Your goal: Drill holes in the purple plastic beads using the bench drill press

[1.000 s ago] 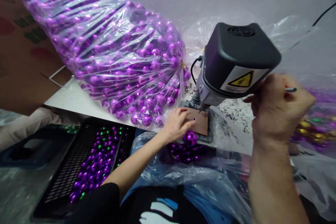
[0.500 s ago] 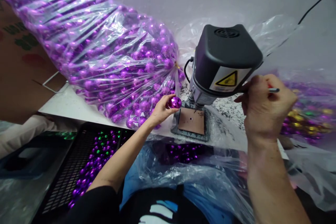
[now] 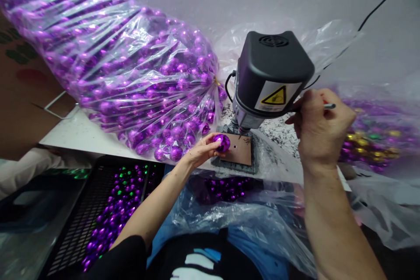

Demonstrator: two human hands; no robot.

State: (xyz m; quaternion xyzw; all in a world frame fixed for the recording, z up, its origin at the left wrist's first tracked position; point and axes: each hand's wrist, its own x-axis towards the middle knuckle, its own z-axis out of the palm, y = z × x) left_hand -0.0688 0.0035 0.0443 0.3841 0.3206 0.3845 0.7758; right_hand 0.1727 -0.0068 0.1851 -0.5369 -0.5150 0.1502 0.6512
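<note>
A shiny purple faceted ball [image 3: 222, 142] is pinched in the fingers of my left hand [image 3: 205, 148], over the left side of a brown board [image 3: 241, 151] with a small dark hole in it. That board lies on the base of a small black drill press [image 3: 274, 63] with a yellow warning label. My right hand [image 3: 323, 122] is wrapped round the machine's feed lever [image 3: 329, 106] at its right side. The drill tip [image 3: 240, 136] hangs just above the board, right of the ball.
A large clear bag [image 3: 131, 70] of purple balls leans at the left beside a cardboard box [image 3: 22, 105]. Below it stands a black crate [image 3: 72, 218] with purple and green balls. Dark shavings litter the white table [image 3: 285, 140]. Gold and purple balls [image 3: 374, 144] lie at right.
My left hand has lowered the purple ball from beside the upper left of the board to over its left part. My right hand stays on the lever. The view has shifted slightly.
</note>
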